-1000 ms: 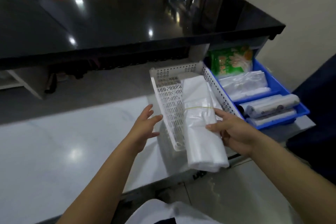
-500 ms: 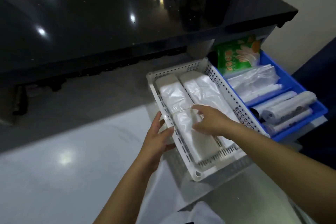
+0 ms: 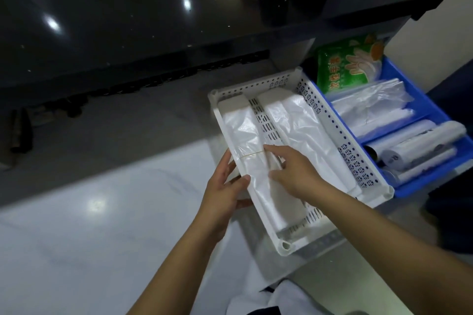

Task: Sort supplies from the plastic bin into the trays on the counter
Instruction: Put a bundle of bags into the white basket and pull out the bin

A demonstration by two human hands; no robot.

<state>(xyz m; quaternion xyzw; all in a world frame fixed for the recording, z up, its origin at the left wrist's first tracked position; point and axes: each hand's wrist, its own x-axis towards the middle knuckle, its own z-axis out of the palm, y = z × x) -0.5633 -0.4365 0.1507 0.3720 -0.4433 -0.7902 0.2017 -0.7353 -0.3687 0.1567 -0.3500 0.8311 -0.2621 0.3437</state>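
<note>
The banded bundle of plastic bags [image 3: 245, 135] lay inside the white tray [image 3: 285, 245], along its left wall, with a second bundle [image 3: 307, 130] beside it toward the right wall. The left hand [image 3: 222, 202] gripped the tray's left wall, thumb over the rim. The right hand [image 3: 299, 176] rested flat on the banded bundle, fingers straight. Touching the tray's right side stood the blue bin [image 3: 425, 185], holding a green packet [image 3: 350, 64] and rolls [image 3: 422, 140].

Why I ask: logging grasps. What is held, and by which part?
The left hand grips the tray by its left wall; the right hand only presses the bag bundle.
</note>
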